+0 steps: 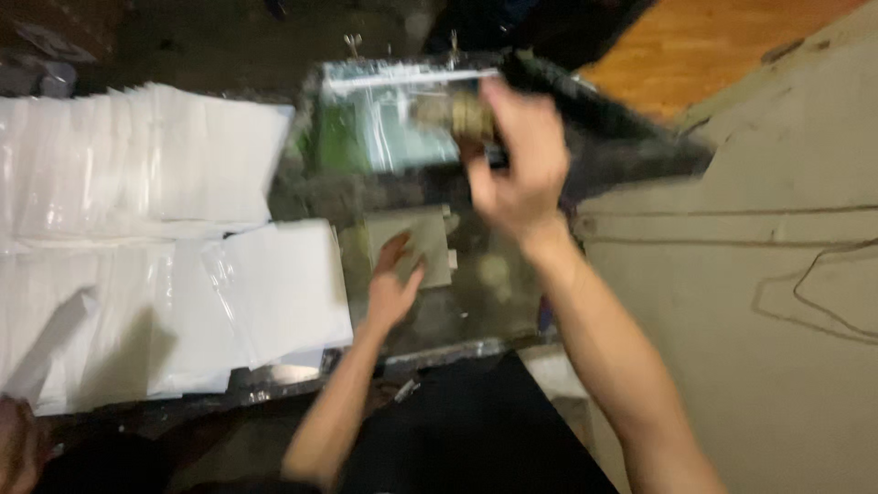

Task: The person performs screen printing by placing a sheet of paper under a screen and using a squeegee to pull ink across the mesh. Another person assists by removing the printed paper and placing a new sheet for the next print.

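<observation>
The picture is motion-blurred. My left hand [393, 285] lies flat, fingers apart, on a small grey sheet [422, 245] that rests on a dark, dirty work plate [476, 311]. My right hand [517, 160] is raised above the plate, closed around a dark handle beside a brass-coloured part [455, 114] of a hinged frame [393, 119] with a greenish screen, which stands tilted up at the back.
Stacks of white plastic sheets [137, 238] cover the bench to the left. A large tan board [750, 302] lies at the right, with an orange wooden surface [704, 46] behind it. Another person's hand [18, 439] shows at the lower left corner.
</observation>
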